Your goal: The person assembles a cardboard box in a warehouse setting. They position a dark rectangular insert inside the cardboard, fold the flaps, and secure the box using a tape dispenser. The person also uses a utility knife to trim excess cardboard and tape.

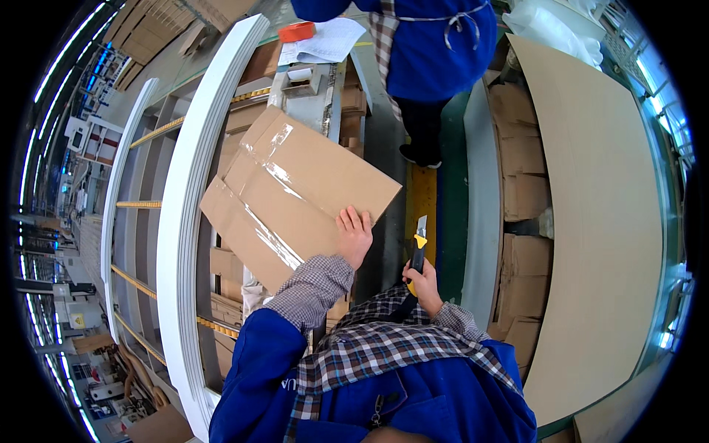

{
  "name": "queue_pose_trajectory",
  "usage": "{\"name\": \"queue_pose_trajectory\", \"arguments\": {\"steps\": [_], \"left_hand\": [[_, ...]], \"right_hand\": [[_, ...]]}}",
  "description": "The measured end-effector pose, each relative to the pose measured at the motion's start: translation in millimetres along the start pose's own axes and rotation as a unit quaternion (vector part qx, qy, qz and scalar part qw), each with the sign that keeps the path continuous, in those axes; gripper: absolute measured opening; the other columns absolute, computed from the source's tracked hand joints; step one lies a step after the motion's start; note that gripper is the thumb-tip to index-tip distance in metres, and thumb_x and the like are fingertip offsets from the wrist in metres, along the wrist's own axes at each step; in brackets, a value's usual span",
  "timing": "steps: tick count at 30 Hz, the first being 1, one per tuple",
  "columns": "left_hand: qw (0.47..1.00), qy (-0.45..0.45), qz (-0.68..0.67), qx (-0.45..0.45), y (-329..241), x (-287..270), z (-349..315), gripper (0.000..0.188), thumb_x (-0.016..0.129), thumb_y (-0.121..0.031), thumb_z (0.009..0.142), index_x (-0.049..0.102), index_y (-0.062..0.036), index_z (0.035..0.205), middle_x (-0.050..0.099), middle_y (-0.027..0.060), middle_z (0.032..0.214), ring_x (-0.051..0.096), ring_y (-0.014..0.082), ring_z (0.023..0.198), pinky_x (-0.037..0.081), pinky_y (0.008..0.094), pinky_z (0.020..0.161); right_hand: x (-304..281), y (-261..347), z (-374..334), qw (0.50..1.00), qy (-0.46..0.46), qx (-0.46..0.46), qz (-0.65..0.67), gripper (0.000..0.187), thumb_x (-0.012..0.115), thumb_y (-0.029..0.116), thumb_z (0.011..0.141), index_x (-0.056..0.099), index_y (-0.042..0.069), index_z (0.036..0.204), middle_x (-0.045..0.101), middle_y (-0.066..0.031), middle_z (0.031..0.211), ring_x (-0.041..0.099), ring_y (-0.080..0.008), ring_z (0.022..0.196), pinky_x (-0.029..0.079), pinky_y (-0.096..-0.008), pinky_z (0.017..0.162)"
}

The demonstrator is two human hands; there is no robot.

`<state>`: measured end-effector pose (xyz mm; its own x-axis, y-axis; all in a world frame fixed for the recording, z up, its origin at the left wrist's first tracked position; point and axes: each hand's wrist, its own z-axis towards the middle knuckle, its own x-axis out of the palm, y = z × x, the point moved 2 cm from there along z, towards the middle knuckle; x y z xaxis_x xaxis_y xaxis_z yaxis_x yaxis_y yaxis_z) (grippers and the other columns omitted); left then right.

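My left hand lies flat on the right edge of a large brown cardboard box, fingers stretched out. The box looks flattened and carries shiny strips of clear tape. It lies tilted across the bench beside the white rail. In my right hand is a utility knife with a black and yellow handle. Its blade is out and points away from me, apart from the box. The right hand stays low, close to my checked apron.
White rails with yellow roller strips run along the left. On the far bench end lie papers and an orange-red roll. A person in blue stands ahead. At right, a big tan board covers a shelf holding folded cardboard.
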<state>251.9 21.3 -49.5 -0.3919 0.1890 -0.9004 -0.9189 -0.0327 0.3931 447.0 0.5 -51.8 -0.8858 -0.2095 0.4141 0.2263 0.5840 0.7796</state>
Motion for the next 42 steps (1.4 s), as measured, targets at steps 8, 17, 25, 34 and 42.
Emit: {"name": "queue_pose_trajectory", "arguments": {"steps": [8,17,25,34,42], "left_hand": [[0.978,0.078,-0.190,-0.043,11,-24,-20,0.050,0.050,-0.004,0.075,0.040,-0.0075,0.123,0.024,0.0256,0.134,0.024,0.0395,0.125,0.018,0.0569,0.100],[0.758,0.089,-0.237,-0.601,164,2,-198,0.081,0.063,-0.047,0.071,0.029,-0.0031,0.130,0.032,0.0232,0.129,0.041,0.0340,0.111,0.033,0.0498,0.093],[0.461,0.053,-0.589,-0.661,175,38,-207,0.074,0.067,-0.034,0.075,0.024,0.0022,0.124,0.047,0.0161,0.113,0.055,0.0238,0.093,0.052,0.0341,0.066],[0.531,0.150,-0.616,-0.563,142,2,-197,0.058,0.066,-0.029,0.077,0.033,0.0008,0.114,0.051,0.0143,0.107,0.057,0.0225,0.087,0.052,0.0316,0.053],[0.921,0.227,-0.091,-0.303,159,-48,-138,0.044,0.063,-0.042,0.075,0.056,0.0001,0.088,0.060,0.0116,0.065,0.060,0.0302,0.058,0.048,0.0377,0.055]], "right_hand": [[1,8,-11,0.997,0.058,0.052,0.027,0.037,0.052,0.000,0.080,0.042,0.001,0.116,0.060,-0.0120,0.090,0.060,-0.0144,0.067,0.050,-0.0250,0.060],[4,-12,-20,0.996,0.035,0.065,0.046,0.031,0.055,0.000,0.078,0.046,0.004,0.107,0.059,-0.0090,0.085,0.056,-0.0120,0.061,0.048,-0.0239,0.055],[69,-26,22,0.990,0.097,0.004,0.104,0.027,0.060,0.003,0.078,0.043,0.002,0.099,0.052,-0.0058,0.097,0.054,-0.0122,0.083,0.048,-0.0254,0.067],[110,-49,31,0.992,-0.074,-0.073,0.065,0.047,0.069,0.000,0.067,0.042,0.000,0.105,0.056,-0.0071,0.094,0.055,-0.0128,0.083,0.047,-0.0253,0.072],[91,-46,61,0.988,-0.136,-0.077,-0.010,0.045,0.076,0.003,0.059,0.043,0.003,0.090,0.043,-0.0005,0.082,0.046,-0.0100,0.075,0.041,-0.0223,0.066]]}}
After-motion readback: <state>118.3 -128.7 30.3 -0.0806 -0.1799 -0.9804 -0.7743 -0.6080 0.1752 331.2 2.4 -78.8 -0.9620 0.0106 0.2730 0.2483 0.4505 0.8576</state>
